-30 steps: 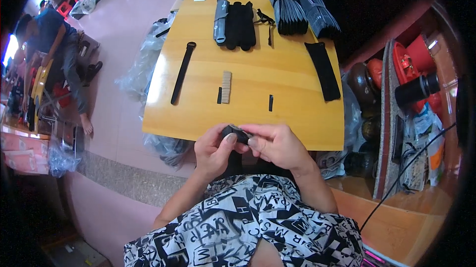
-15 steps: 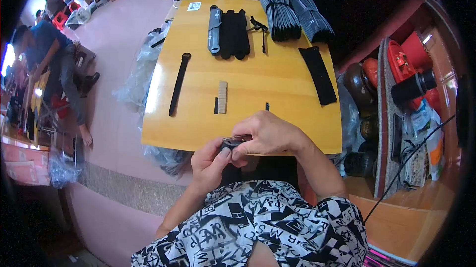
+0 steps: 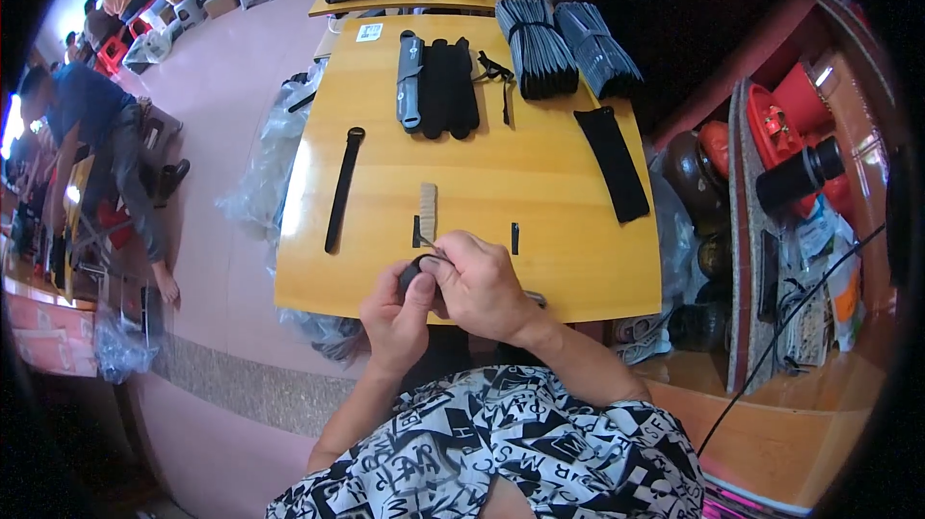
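Note:
Over the near edge of the table, my hands meet around a small black looped strap. My left hand grips it from the left, thumb pressed against its side. My right hand is closed at the strap's right side, fingers pinching at its rim. A thin, dark, pointed piece sticks out above the right fingers; its kind is not clear. Just beyond my hands, a tan ribbed strip lies beside a small black piece. Another small black piece lies to the right.
A long black strap lies at left on the yellow table, a wide black strip at right. Farther back are stacked black straps and tied bundles. Shelves stand right; a seated person is left.
My right hand has shifted left and turned over the strap, closer to my left hand. The strap's loop now shows more upright. The whole view has tilted slightly.

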`<state>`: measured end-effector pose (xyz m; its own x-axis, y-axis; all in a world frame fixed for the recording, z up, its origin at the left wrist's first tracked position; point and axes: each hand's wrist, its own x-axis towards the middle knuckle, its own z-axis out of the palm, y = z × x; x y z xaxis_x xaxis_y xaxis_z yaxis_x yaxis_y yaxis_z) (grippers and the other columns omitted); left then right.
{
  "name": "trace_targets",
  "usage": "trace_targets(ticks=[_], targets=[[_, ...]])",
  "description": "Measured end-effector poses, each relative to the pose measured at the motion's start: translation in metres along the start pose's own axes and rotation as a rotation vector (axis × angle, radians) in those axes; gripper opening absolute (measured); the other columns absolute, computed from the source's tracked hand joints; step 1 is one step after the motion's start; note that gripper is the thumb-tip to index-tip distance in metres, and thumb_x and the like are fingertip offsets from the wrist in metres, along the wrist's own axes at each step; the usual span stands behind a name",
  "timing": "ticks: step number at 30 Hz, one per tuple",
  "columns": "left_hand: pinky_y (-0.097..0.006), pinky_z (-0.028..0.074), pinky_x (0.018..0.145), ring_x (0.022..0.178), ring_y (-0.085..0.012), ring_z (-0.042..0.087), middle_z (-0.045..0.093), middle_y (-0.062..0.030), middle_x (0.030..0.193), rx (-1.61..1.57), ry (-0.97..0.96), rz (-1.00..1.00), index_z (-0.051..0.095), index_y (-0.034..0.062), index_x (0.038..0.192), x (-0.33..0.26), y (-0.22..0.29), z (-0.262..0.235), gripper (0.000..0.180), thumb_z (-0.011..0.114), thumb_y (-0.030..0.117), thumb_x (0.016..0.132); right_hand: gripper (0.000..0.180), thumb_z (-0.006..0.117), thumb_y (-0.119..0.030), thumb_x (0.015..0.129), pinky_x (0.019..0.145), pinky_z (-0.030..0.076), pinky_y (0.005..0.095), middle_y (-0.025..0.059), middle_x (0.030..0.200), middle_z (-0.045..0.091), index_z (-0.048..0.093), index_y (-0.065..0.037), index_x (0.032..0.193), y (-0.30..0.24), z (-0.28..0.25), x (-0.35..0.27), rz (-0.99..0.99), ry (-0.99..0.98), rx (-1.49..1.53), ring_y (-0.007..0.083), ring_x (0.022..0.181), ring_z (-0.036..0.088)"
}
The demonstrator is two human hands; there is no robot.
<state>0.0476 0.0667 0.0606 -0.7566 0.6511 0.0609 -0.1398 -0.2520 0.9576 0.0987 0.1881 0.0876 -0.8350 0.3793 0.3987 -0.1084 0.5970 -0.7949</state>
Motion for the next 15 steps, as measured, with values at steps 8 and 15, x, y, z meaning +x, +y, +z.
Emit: trace_targets(ticks=[8, 15], targets=[[-0.025, 0.048, 0.046, 0.048, -0.0166, 0.057, 0.058, -0.0102, 0.072, -0.062, 0.327, -0.031, 0.051, -0.0019, 0.093, -0.003, -0.006, -0.039, 0.01, 0.05, 0.008, 0.092, 0.02, 0.054, -0.016, 0.089, 0.038, 0.031, 0.0205, -0.0061, 0.06, 0.041, 0.049, -0.01, 0.071, 0.029, -0.044, 0.05, 0.346, 0.746, 0.46, 0.0033, 0.047, 0.037], [-0.025, 0.044, 0.041, 0.044, -0.0142, 0.053, 0.057, -0.01, 0.063, -0.215, 0.487, -0.1, 0.053, 0.0002, 0.095, -0.049, 0.009, -0.168, 0.011, 0.05, 0.01, 0.091, 0.014, 0.062, -0.015, 0.083, 0.041, 0.041, 0.0294, 0.0, 0.061, 0.05, 0.055, -0.008, 0.073, 0.089, -0.166, 0.066, 0.453, 1.222, 0.639, 0.0145, 0.046, 0.047]])
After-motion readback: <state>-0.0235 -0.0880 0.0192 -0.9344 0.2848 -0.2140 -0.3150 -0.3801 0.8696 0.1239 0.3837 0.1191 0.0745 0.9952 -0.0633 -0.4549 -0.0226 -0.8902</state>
